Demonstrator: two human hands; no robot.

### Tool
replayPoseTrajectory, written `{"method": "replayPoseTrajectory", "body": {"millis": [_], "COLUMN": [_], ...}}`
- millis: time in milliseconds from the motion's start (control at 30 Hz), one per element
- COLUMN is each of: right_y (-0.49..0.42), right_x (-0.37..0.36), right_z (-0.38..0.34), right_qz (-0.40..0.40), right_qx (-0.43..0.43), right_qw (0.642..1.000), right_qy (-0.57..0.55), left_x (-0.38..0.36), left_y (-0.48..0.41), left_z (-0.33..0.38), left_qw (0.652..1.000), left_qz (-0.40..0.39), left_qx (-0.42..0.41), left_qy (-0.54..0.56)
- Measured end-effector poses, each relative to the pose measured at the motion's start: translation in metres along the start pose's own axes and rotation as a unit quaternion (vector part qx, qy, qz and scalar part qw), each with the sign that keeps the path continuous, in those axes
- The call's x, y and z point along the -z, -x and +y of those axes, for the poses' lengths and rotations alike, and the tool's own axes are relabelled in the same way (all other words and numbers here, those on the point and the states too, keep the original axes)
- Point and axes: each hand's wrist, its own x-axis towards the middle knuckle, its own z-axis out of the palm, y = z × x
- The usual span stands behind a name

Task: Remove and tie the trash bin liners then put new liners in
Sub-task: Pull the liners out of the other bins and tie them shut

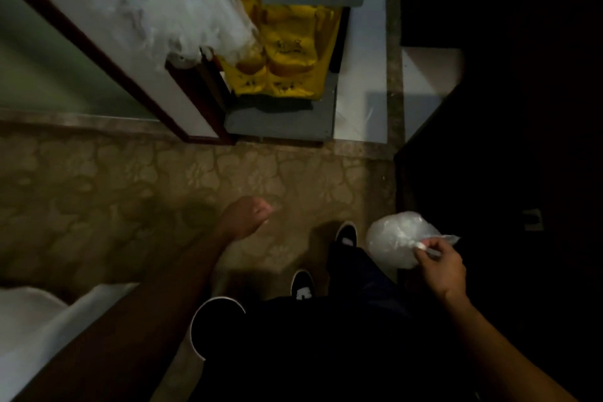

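My right hand pinches the knotted neck of a small clear trash liner, which hangs full and rounded beside my right leg. My left hand hangs in front of me over the patterned floor with its fingers curled and nothing in it. A small round bin with a dark inside and a white rim stands on the floor by my left leg. Ahead, in the doorway, a cleaning cart carries a yellow bag, and a big clear plastic bag hangs at its left.
A dark wooden door frame runs diagonally at the left. A dark wall or door fills the right side. A white fixture sits at the lower left. My two black shoes stand on the patterned floor.
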Motion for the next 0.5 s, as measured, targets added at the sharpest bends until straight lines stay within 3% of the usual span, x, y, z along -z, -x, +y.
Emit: {"method": "replayPoseTrajectory", "body": {"millis": [133,333,500], "right_y": [-0.056,-0.147,-0.192], "right_x": [-0.021,-0.052,-0.064], "right_z": [-0.040,-0.157,-0.284], "right_qz": [-0.006,-0.134,-0.236], "right_qx": [-0.010,0.100,0.230], "right_qw": [1.000,0.986,0.944], "right_qy": [-0.007,-0.009,-0.036], "left_x": [0.031,0.047,0.056], "left_y": [-0.048,-0.079,-0.079], "left_z": [0.031,0.027,0.022], "left_qw": [0.997,0.988,0.968], "left_qz": [0.060,0.115,0.136], "left_qx": [-0.020,0.059,0.145], "left_qy": [0.045,0.086,0.156]}}
